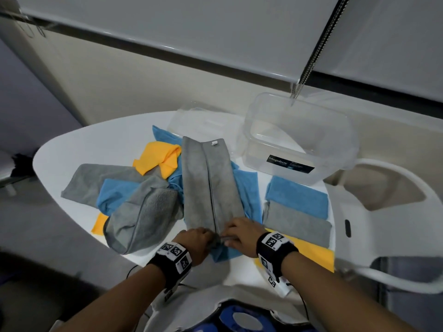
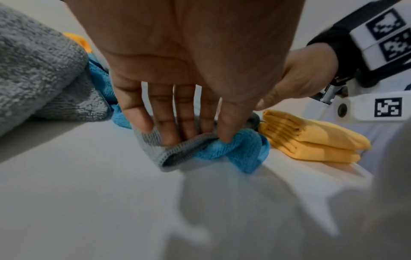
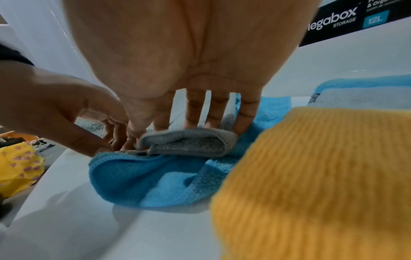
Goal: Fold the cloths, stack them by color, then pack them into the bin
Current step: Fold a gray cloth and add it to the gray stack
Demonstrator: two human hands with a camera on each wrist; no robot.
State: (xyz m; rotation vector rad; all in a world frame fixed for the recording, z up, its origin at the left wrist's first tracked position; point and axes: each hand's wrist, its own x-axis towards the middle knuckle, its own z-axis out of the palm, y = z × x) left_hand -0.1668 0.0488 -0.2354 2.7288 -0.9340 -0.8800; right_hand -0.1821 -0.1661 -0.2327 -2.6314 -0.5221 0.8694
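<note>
Head view: white bench point(image 1: 72, 149) strewn with cloths. Long grey cloth point(image 1: 208, 180) folded into a strip down the middle, lying over a blue cloth point(image 1: 247, 188). Left hand point(image 1: 195, 243) and right hand point(image 1: 239, 233) side by side at the strip's near end, each pinching a corner. Loose pile to the left: grey towel point(image 1: 141, 212), more blue point(image 1: 115, 190), orange cloth point(image 1: 155, 156). To the right, three folded cloths in a row: blue point(image 1: 297, 195) farthest, grey point(image 1: 297, 224) next, orange point(image 1: 311, 252) nearest. Clear bin point(image 1: 299, 140) beyond them, with nothing visible inside; clear lid point(image 1: 199, 118) to its left.

Left wrist view: left hand point(image 2: 177, 79) seen from the palm side, fingers point(image 2: 169, 126) reaching down and curled onto the grey cloth's point(image 2: 164, 154) hem, thumb clamping it from the other side. Blue cloth point(image 2: 240, 149) bunched beneath. Folded orange cloth point(image 2: 311, 139) just beyond, right hand point(image 2: 300, 75) above it. Grey towel point(image 2: 40, 70) at the left.

Right wrist view: right hand point(image 3: 189, 61) with fingers point(image 3: 246, 116) behind the grey hem point(image 3: 189, 142) and thumb in front, gripping it. Left hand point(image 3: 66, 109) alongside, fingertips on the same edge. Blue cloth point(image 3: 144, 179) crumpled under both. Orange cloth point(image 3: 322, 184) blurred, close at the right. Bin label point(image 3: 333, 22) at the upper right.
</note>
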